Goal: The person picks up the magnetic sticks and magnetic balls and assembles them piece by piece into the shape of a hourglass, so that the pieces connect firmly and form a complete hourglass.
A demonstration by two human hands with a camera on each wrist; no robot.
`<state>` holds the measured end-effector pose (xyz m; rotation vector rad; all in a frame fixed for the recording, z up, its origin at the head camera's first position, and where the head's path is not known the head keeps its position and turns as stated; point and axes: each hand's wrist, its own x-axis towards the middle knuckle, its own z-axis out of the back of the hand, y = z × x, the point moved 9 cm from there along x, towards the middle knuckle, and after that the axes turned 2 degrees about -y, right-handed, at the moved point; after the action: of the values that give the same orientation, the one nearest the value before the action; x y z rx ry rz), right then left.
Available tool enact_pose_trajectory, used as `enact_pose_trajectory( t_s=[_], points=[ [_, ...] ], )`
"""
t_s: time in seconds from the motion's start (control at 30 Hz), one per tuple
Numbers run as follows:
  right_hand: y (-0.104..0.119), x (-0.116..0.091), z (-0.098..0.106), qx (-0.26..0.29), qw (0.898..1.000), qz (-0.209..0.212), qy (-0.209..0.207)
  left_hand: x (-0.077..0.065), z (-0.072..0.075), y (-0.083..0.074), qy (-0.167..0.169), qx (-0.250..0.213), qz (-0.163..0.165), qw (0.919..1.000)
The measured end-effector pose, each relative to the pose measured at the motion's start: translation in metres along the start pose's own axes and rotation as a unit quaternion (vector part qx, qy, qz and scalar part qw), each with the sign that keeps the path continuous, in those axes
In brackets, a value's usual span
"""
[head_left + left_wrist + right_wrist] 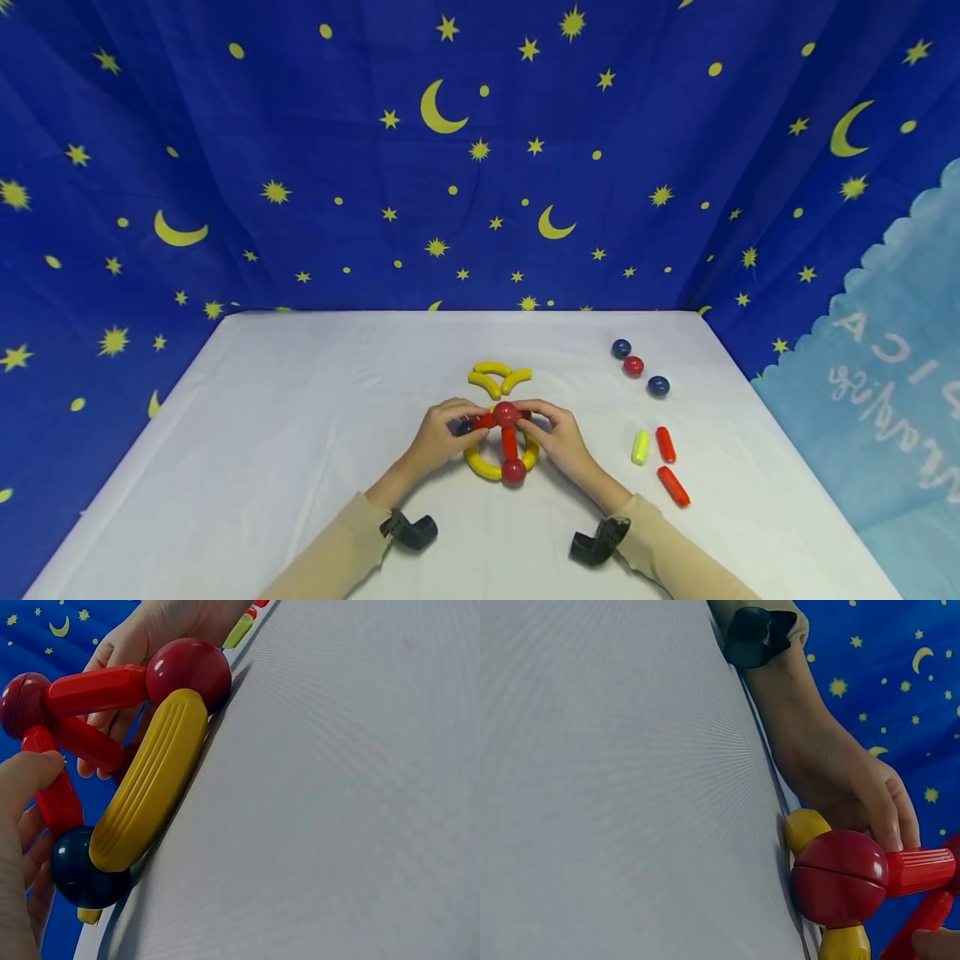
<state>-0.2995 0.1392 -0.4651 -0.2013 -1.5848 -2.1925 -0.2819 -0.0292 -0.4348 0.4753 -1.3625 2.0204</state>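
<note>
A frame of magnetic building pieces stands on the table between both hands. Curved yellow rods (154,784) form its round base, joined by balls such as a red ball (513,472) and a dark blue ball (86,868). Straight red rods rise from these to an upper red ball (506,414). My left hand (441,435) pinches the red rod (58,799) above the blue ball, its thumb lying across it. On the opposite side my right hand (558,433) holds another red rod (919,926) between thumb and fingers. The right fingertips are partly hidden behind the frame.
Behind the frame lie loose curved yellow rods (484,384). To the right are a yellow-green rod (640,447), red rods (672,487), a red ball (633,367) and two dark blue balls (658,386). A starry blue curtain (360,167) borders the white table (247,433).
</note>
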Motion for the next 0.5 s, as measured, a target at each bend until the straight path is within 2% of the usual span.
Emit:
enact_pose_trajectory(
  t_s=[0.1,0.17,0.3,0.4,0.5],
  points=[
    [-0.001,-0.001,-0.001,0.000,1.000,0.003,0.008,-0.003,-0.004,0.014,-0.002,-0.004,0.000,1.0000],
    [-0.002,0.000,-0.001,0.004,1.000,0.001,0.014,-0.005,-0.004,0.018,0.000,-0.009,-0.004,1.0000],
    [-0.003,0.003,-0.001,0.004,1.000,-0.008,0.019,-0.005,-0.003,0.018,0.005,-0.028,-0.011,0.9995],
    [-0.004,0.007,0.002,0.001,1.000,-0.019,0.007,-0.005,-0.002,0.015,0.005,-0.039,-0.012,0.9992],
    [0.005,0.008,0.008,-0.009,1.000,-0.019,-0.006,-0.004,-0.002,0.013,0.005,-0.042,-0.009,0.9991]
  ],
)
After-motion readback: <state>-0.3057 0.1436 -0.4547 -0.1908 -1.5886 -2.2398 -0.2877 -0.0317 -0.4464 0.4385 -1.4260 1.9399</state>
